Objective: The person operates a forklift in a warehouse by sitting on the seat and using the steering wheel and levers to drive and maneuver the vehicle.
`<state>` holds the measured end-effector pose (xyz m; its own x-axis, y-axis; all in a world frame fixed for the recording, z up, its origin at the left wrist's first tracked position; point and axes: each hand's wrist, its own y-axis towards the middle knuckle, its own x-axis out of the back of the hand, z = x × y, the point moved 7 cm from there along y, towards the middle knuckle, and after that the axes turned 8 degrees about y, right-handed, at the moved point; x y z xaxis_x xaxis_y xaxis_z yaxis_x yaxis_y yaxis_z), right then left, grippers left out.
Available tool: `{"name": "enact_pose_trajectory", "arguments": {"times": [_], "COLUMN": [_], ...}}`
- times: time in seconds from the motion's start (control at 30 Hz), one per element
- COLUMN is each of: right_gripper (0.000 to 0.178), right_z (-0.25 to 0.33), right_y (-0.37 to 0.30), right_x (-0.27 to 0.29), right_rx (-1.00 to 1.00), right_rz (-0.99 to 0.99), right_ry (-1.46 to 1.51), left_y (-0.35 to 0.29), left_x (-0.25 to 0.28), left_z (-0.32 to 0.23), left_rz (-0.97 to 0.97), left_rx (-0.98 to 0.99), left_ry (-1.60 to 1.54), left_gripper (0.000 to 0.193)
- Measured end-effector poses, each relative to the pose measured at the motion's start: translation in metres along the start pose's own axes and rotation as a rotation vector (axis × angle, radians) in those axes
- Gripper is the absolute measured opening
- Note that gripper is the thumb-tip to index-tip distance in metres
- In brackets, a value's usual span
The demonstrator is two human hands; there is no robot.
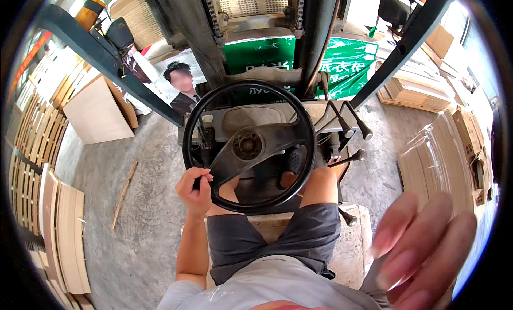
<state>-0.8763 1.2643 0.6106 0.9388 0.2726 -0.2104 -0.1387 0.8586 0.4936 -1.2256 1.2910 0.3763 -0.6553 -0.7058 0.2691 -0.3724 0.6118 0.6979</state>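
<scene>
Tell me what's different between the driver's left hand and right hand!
The left hand is curled at the lower left of the steering wheel; the right hand is off it, raised near the camera. The left hand looks small and fairly sharp, while the right hand looks huge and a bit blurry. Both are bare, with bent fingers.

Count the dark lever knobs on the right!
4 that I can see: an inner upper knob and an outer upper knob right of the steering wheel, a middle knob below them, and a low knob beside the grey shorts. More may be hidden.
</scene>
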Motion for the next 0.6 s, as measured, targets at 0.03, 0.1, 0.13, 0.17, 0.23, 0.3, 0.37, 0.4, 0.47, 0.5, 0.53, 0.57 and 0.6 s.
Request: {"name": "enact_pose_trajectory", "arguments": {"times": [0.03, 0.1, 0.13, 0.17, 0.23, 0.3, 0.37, 0.4, 0.47, 0.5, 0.53, 0.57, 0.6], "right_gripper": [0.024, 0.021, 0.02, 0.019, 0.018, 0.019, 0.02, 0.021, 0.024, 0.026, 0.028, 0.036, 0.045], "right_z": [-0.004, -0.001, 0.039, 0.043, 0.034, 0.015, 0.037, 0.023, 0.023, 0.02, 0.019, 0.005, -0.012], "right_y": [-0.002, -0.001, -0.01, -0.012, -0.01, -0.006, -0.018, -0.016, -0.021, -0.018, -0.014, -0.005, 0.007], "right_x": [-0.014, -0.017, -0.02, -0.018, -0.017, -0.015, -0.023, -0.022, -0.036, -0.04, -0.041, -0.034, -0.027], "right_rx": [-0.036, 0.025, 0.12, 0.171, 0.294, 0.438, 0.587, 0.636, 0.728, 0.755, 0.764, 0.724, 0.706], "right_rz": [0.021, 0.123, 0.077, 0.122, 0.266, 0.405, 0.454, 0.496, 0.561, 0.596, 0.642, 0.668, 0.702], "right_ry": [-0.022, -0.035, -0.167, -0.149, -0.026, 0.133, 0.058, 0.121, -0.002, -0.093, -0.21, -0.402, -0.55], "left_y": [-0.003, 0.011, 0.042, 0.057, 0.077, 0.097, 0.127, 0.133, 0.151, 0.158, 0.169, 0.167, 0.168], "left_x": [0.008, 0.017, -0.026, -0.022, 0.011, 0.031, -0.021, -0.01, -0.044, -0.054, -0.056, -0.072, -0.066], "left_z": [0.006, -0.004, -0.022, -0.017, -0.001, 0.001, -0.004, -0.002, -0.005, -0.004, -0.01, -0.017, -0.026], "left_rz": [-0.003, 0.054, 0.074, 0.09, 0.064, 0.099, 0.14, 0.138, 0.22, 0.241, 0.26, 0.268, 0.252], "left_rx": [0.009, -0.18, -0.287, -0.191, -0.213, -0.256, -0.306, -0.307, -0.186, -0.107, -0.183, -0.169, -0.155], "left_ry": [0.006, 0.14, 0.084, 0.124, 0.315, 0.432, 0.38, 0.478, 0.467, 0.485, 0.487, 0.51, 0.576], "left_gripper": [0.018, 0.015, 0.014, 0.017, 0.015, 0.015, 0.014, 0.014, 0.016, 0.019, 0.018, 0.017, 0.016]}}
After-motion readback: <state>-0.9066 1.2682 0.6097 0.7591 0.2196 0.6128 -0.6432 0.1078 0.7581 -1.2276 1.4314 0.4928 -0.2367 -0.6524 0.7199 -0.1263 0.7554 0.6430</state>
